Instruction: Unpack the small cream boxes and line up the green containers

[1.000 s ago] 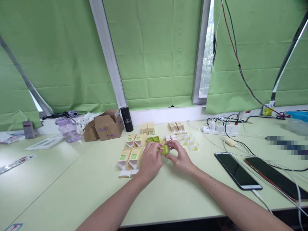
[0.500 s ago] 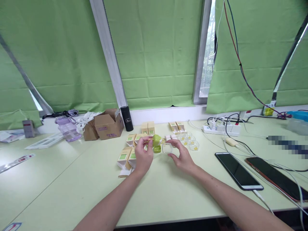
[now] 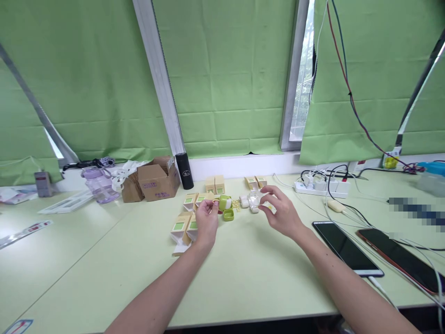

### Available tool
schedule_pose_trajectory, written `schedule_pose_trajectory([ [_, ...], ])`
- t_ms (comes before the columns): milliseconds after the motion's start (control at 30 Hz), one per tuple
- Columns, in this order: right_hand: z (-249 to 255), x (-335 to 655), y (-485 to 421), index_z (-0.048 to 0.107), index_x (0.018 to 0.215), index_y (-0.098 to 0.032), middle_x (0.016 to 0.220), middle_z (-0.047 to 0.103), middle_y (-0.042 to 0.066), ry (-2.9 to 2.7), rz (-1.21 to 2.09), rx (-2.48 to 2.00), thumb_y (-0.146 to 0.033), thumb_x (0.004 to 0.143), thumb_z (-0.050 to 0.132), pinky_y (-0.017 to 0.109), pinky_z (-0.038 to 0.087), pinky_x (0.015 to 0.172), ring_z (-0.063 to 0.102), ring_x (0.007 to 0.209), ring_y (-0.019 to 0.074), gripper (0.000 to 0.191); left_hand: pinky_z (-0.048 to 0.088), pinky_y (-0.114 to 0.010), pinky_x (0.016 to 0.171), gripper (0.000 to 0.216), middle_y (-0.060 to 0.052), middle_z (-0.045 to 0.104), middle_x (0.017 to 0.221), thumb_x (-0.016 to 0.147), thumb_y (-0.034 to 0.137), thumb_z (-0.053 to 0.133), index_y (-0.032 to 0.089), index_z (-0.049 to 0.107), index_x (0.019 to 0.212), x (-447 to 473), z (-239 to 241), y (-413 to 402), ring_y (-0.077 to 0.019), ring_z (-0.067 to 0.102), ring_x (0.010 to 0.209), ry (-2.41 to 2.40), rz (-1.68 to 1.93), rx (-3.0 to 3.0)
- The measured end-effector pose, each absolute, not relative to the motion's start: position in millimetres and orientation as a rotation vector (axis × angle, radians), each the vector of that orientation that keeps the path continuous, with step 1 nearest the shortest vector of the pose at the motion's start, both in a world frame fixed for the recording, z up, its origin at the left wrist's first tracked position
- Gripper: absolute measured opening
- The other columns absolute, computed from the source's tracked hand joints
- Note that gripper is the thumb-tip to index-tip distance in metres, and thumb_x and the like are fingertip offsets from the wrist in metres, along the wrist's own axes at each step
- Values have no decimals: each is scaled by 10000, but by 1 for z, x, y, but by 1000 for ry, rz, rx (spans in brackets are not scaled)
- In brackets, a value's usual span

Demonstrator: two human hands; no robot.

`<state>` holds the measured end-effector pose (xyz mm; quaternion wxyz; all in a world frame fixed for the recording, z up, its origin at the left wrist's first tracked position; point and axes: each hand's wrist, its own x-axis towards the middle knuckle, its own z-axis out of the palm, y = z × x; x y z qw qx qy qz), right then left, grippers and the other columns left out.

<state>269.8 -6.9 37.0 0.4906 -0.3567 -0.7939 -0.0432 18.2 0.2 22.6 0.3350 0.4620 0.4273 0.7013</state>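
Observation:
My left hand (image 3: 206,221) pinches a small green and white case (image 3: 225,202) just above the pale green table (image 3: 104,260). A green lid-like piece (image 3: 228,215) lies on the table right below it. My right hand (image 3: 283,213) is raised to the right and holds a small clear plastic box (image 3: 255,198) between thumb and fingers. Several tan cartons with green labels (image 3: 184,226) lie to the left of my left hand, and two stand behind (image 3: 214,184). Small white pieces (image 3: 244,202) lie between my hands.
A brown cardboard box (image 3: 155,178), a black cylinder (image 3: 184,171) and a purple bottle (image 3: 98,184) stand at the back left. A white power strip with cables (image 3: 321,186) lies at the back right. Two phones (image 3: 347,248) lie on the right side.
My right hand lifted the clear box up and to the right, away from the green case. My left hand kept the case and lowered it slightly; the green piece stayed on the table.

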Motion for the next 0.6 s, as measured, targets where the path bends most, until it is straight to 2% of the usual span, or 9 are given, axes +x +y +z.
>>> schedule_pose_trajectory([
  [167, 38, 298, 8, 667, 800, -233, 1078, 744, 87, -2108, -330, -1208, -112, 822, 680, 461, 425, 846, 616, 1026, 313, 124, 549, -303, 660, 355, -23, 671, 793, 772, 458, 800, 185, 573, 797, 20, 25, -4, -178, 660, 726, 1114, 1812, 1209],
  [367, 24, 306, 17, 684, 714, -228, 904, 762, 85, -2284, -397, -1346, -72, 742, 726, 411, 361, 801, 599, 955, 292, 164, 547, -306, 669, 386, -23, 674, 797, 753, 490, 808, 184, 578, 797, 22, 24, -4, -169, 655, 704, 1116, 1773, 1211],
  [467, 24, 304, 17, 702, 726, -223, 907, 755, 82, -2318, -368, -1440, -87, 741, 742, 396, 348, 815, 593, 988, 286, 142, 542, -297, 669, 395, -25, 675, 796, 740, 491, 819, 174, 593, 805, 23, 23, -4, -174, 661, 726, 1115, 1763, 1203],
  [600, 26, 304, 17, 732, 751, -214, 1020, 745, 81, -2338, -333, -1595, -101, 760, 733, 385, 342, 856, 568, 1091, 285, 113, 532, -284, 671, 383, -33, 687, 813, 739, 468, 825, 165, 602, 812, 24, 24, -6, -169, 655, 739, 1098, 1772, 1184],
])
